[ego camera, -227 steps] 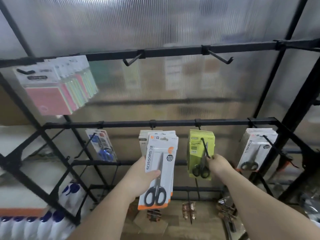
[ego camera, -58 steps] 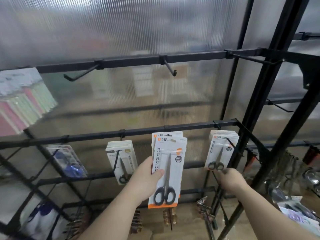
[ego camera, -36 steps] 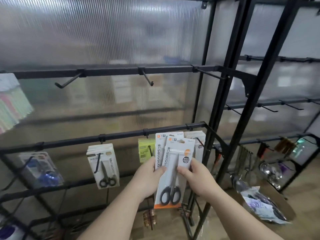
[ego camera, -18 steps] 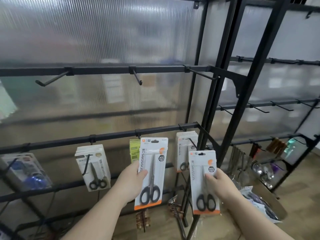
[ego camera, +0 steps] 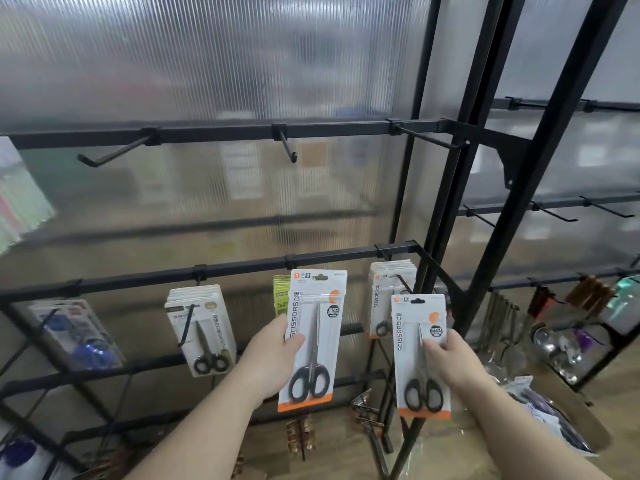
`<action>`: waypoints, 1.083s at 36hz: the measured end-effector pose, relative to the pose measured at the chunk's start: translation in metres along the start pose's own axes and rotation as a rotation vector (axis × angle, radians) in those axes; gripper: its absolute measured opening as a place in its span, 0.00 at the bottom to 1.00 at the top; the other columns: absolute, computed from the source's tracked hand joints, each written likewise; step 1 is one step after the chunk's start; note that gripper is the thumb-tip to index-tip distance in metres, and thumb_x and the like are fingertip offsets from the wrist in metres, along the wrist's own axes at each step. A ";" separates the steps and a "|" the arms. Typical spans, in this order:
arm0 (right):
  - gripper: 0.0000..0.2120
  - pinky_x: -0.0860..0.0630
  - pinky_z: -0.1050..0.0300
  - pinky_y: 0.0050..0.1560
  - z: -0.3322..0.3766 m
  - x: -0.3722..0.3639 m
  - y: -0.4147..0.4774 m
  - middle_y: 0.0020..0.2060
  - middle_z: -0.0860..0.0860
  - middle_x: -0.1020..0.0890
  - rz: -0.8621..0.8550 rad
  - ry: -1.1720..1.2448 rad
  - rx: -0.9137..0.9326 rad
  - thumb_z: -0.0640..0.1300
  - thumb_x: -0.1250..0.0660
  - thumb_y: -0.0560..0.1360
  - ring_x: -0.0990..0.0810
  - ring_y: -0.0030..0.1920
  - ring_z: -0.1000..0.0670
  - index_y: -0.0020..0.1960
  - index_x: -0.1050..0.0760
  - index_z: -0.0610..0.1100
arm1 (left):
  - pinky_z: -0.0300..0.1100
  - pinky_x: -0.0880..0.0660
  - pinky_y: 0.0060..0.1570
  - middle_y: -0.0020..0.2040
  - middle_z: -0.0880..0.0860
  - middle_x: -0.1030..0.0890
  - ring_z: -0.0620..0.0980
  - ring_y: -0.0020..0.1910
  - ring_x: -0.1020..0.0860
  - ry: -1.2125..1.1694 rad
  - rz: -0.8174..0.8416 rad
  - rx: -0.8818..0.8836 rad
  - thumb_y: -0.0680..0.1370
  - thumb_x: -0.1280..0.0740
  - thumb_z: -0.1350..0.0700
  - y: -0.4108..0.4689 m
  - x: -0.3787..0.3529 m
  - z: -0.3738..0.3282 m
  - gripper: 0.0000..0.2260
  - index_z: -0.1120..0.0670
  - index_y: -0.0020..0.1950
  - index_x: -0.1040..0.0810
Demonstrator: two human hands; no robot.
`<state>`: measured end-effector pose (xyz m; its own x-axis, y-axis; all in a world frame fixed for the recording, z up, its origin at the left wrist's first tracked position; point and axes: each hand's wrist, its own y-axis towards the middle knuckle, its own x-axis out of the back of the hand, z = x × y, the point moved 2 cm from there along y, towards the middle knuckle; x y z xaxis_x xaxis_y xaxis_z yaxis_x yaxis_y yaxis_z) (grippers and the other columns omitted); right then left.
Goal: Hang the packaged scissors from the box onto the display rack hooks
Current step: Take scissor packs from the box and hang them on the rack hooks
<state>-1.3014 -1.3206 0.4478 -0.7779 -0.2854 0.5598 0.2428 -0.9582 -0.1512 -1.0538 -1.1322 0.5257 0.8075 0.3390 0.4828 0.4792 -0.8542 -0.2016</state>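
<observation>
My left hand point(ego camera: 268, 362) grips a white-and-orange scissors pack point(ego camera: 311, 341) by its left edge, upright before the middle rail point(ego camera: 242, 270). A second, matching scissors pack point(ego camera: 420, 355) is held by my right hand point(ego camera: 453, 358), thumb on its front, lower and to the right. A stack of the same white packs point(ego camera: 389, 299) hangs on the rightmost hook of that rail. Green packs point(ego camera: 281, 299) peek out behind the left pack. Another scissors stack point(ego camera: 201, 327) hangs further left. The cardboard box point(ego camera: 568, 417) sits on the floor at the right.
Three bare hooks stick out of the upper rail point(ego camera: 242, 131), one at its right end point(ego camera: 433, 142). Black rack uprights point(ego camera: 446, 209) cross right of my hands. More hooks and metal utensils point(ego camera: 554, 344) hang on the right-hand rack. Blue-packaged goods point(ego camera: 79, 336) hang at left.
My right hand took the front pack off the pile in my left hand and carried it to the right, so each hand now has one. The view shifted slightly.
</observation>
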 end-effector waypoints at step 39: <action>0.30 0.32 0.50 0.64 0.034 -0.045 0.080 0.66 0.36 0.25 0.027 -0.042 -0.220 0.57 0.48 0.83 0.28 0.67 0.36 0.71 0.32 0.33 | 0.52 0.24 0.64 0.67 0.41 0.23 0.44 0.64 0.24 0.041 0.005 0.014 0.84 0.40 0.52 0.013 -0.007 -0.001 0.13 0.42 0.68 0.28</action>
<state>-1.2268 -1.3836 0.4382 -0.7468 -0.3144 0.5861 0.1272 -0.9325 -0.3380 -1.0531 -1.1460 0.5202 0.7951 0.3185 0.5161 0.4806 -0.8500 -0.2158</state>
